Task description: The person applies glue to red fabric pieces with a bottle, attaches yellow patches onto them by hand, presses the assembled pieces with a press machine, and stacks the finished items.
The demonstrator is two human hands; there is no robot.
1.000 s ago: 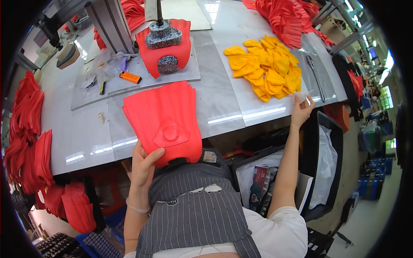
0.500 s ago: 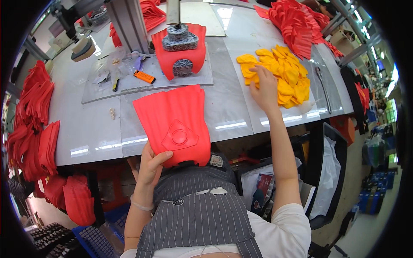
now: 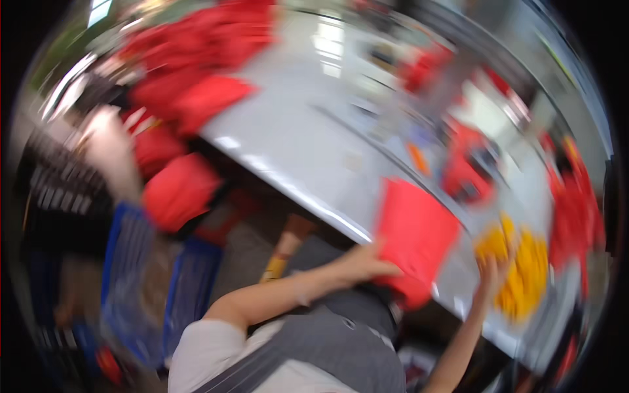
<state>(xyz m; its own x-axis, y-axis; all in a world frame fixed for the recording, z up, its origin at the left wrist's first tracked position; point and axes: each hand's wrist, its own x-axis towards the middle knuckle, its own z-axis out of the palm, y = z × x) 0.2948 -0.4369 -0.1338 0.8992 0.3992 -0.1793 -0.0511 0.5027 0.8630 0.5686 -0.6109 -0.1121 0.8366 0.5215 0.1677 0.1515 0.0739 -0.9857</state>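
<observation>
Because the head camera is swinging hard, the whole scene is smeared and tilted, and fine detail is lost everywhere. The left hand [image 3: 363, 263] is closed in a grip on the near edge of a red fabric piece [image 3: 416, 236], which lies at the front edge of the grey desk [image 3: 308, 150] and overhangs it slightly. The right hand [image 3: 493, 267] reaches onto the heap of yellow pieces [image 3: 517, 272] near the desk's front right part; blur hides whether its grip is open or closed on anything. A blurred machine with red fabric under it [image 3: 466, 164] stands farther back, and an orange tool [image 3: 417, 157] beside it is barely legible. Red fabric stacks [image 3: 190, 85] crowd the desk's left end, and blue crates [image 3: 141, 275] sit on the floor below; another person's dark sleeve [image 3: 59, 196] is cut off at the left rim. Half a second ago the view was level and sharp; the desk now runs diagonally, the left hand keeps its hold on the red piece, and the right hand remains at the yellow heap.
</observation>
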